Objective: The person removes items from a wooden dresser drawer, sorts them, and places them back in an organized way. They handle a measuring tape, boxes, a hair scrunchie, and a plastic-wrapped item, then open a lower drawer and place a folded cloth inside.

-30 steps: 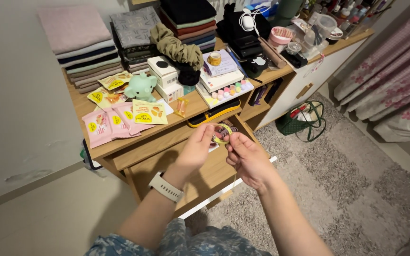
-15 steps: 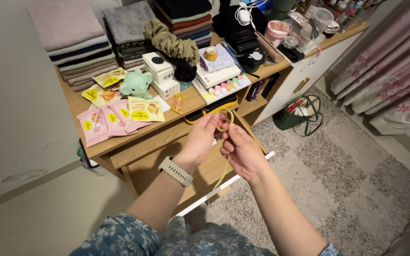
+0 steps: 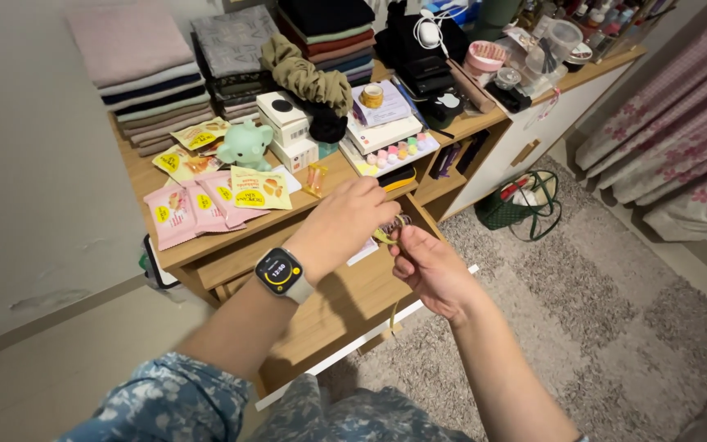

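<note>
My left hand (image 3: 345, 223) and my right hand (image 3: 429, 270) meet over a pulled-out wooden shelf (image 3: 333, 315). Between their fingertips they pinch a small roll of yellow-green tape (image 3: 392, 230), largely hidden by the fingers. A thin strip of tape (image 3: 392, 315) hangs down below my right hand. My left wrist wears a watch (image 3: 279, 272) on a pale strap, its face turned up.
The wooden desk (image 3: 150, 176) carries folded cloth stacks (image 3: 145, 90), pink and yellow sachets (image 3: 206, 200), a mint elephant figure (image 3: 245, 145), white boxes (image 3: 288, 131) and books with a tape roll (image 3: 371, 96). A green bag (image 3: 521, 205) sits on the grey rug; a curtain (image 3: 681, 123) hangs right.
My left hand has rolled over, so the watch face now points up and the fingers cover more of the tape roll. Both hands stay together over the shelf.
</note>
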